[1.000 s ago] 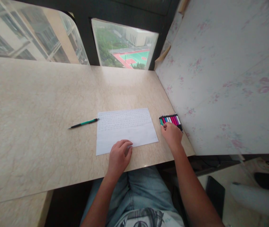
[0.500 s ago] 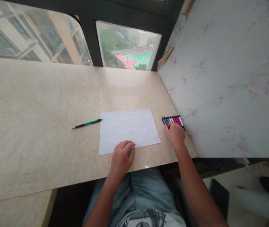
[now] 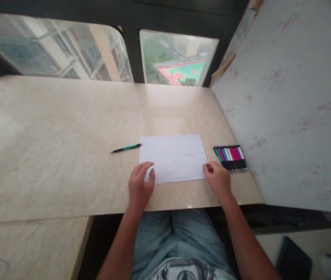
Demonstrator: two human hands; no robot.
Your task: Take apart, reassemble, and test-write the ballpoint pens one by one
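A white sheet of paper (image 3: 173,157) with handwriting on its upper half lies on the beige table (image 3: 66,136). My left hand (image 3: 140,184) rests on the sheet's near left corner, fingers loosely curled and holding nothing. At the sheet's near right corner is my right hand (image 3: 216,179), fingers curled with the tips touching the paper's edge. A row of several pens (image 3: 230,157) with pink, blue, white and green barrels lies just right of that hand. A single green and black pen (image 3: 125,148) lies left of the sheet.
A flowered wall panel (image 3: 284,101) closes the table's right side, close to the pen row. Windows (image 3: 177,62) run along the far edge. The table's near edge is just behind my hands, with my lap in jeans (image 3: 177,237) below. A lower surface (image 3: 31,249) sits at near left.
My right hand has left the row of pens and come left to the paper's right corner. My left hand has slid to the sheet's left corner. The camera view has shifted left.
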